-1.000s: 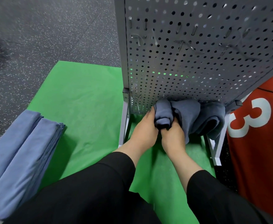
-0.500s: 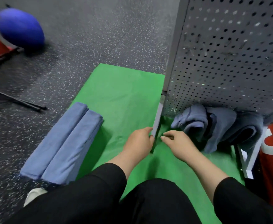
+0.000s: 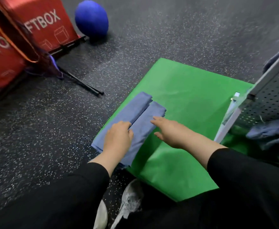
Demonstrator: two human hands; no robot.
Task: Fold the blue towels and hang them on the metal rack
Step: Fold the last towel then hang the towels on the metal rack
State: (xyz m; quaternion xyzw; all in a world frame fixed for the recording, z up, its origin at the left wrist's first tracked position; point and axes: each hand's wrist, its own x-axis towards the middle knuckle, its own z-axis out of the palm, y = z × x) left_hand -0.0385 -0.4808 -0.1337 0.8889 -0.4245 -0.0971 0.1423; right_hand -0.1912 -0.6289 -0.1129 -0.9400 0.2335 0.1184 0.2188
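blue towels (image 3: 136, 119), green mat (image 3: 190, 100), speckled floor (image 3: 152, 30)

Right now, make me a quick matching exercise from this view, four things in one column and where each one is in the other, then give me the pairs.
Things:
1. left hand
2. right hand
3. blue ball
4. metal rack

Places:
A. far right edge of the view
B. reaching over the right folded towel
C. on the floor beside the red box
D. on the left folded towel

Pairs: 1-D, 2-B, 3-C, 4-A
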